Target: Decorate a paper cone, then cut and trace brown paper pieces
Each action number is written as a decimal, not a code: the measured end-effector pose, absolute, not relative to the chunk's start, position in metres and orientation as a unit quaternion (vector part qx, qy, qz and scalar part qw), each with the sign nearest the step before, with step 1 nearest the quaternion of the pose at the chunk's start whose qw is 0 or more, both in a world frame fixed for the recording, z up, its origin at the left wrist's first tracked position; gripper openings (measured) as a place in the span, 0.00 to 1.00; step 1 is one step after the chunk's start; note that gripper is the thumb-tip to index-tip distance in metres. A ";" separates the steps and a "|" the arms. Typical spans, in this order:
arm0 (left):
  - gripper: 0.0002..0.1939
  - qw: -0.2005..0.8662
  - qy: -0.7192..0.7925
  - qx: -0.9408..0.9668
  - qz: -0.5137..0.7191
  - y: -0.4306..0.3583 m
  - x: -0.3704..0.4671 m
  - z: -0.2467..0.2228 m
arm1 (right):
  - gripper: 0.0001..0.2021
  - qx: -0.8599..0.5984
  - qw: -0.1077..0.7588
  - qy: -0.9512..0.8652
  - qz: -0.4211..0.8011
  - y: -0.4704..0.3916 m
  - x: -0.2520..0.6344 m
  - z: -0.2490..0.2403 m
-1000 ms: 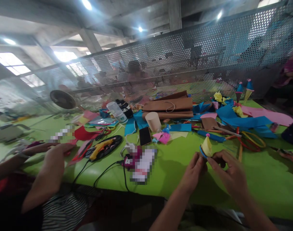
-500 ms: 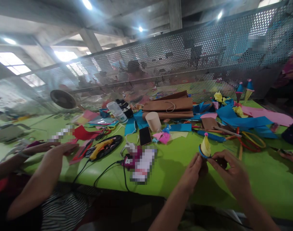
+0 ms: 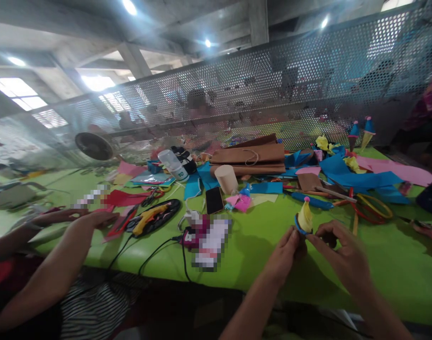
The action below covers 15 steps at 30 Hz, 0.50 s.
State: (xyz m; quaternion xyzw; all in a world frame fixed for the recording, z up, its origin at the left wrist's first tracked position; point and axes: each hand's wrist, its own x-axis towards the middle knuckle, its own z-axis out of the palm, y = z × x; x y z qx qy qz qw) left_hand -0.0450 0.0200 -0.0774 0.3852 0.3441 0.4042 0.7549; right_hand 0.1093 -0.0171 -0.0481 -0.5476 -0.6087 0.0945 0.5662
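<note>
Just above the green tabletop (image 3: 251, 231), my left hand (image 3: 286, 248) pinches the base of a small yellow felt cone (image 3: 305, 218). The cone has a blue band round its rim and a pink ball at its tip, and it stands nearly upright. From the other side, my right hand (image 3: 338, 250) pinches the blue rim between thumb and forefinger. Its other fingers are curled. The underside of the cone is hidden by my fingers. Behind it lies a hot glue stick-like blue handled tool (image 3: 313, 200).
Scissors (image 3: 374, 208) and blue felt scraps (image 3: 358, 174) lie behind my hands. To the left are a phone (image 3: 214, 200), a cardboard-coloured roll (image 3: 226, 178), a power strip (image 3: 193, 236) with cables and a yellow glue gun (image 3: 150, 218). A co-worker's hands (image 3: 91, 218) handle red felt at the far left.
The cone has shifted very slightly to the right between my fingers. Both my hands keep their grip. The co-worker's arms have moved a little.
</note>
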 end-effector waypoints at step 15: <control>0.40 0.748 0.335 0.431 0.378 0.022 -0.046 -0.083 | 0.09 -0.537 0.558 -0.629 0.066 -0.018 0.120 -0.040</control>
